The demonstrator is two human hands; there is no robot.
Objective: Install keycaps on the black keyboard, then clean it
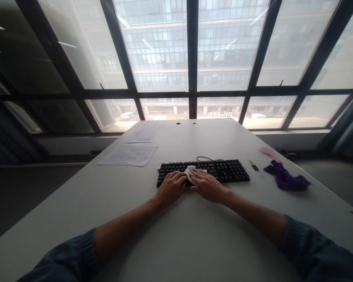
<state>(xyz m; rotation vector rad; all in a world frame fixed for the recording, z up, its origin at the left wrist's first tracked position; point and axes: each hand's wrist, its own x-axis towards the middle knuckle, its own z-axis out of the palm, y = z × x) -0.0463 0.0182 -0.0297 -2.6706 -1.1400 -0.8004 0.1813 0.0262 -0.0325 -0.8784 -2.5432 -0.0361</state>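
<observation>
A black keyboard (223, 170) lies across the middle of a white table (176, 235), its cable looping behind it. A crumpled white wipe (190, 172) rests on the keys. My right hand (208, 186) presses down on the wipe, fingers curled over it. My left hand (172, 187) lies on the left part of the keyboard, fingers bent and close together, touching the wipe's edge. Both forearms stretch out from dark blue sleeves.
Printed sheets (128, 155) lie at the back left of the table, with more paper (141, 135) behind. At the right are a purple cloth (285, 178), a pink item (267, 152) and a small dark tool (254, 167). Tall windows stand behind the table.
</observation>
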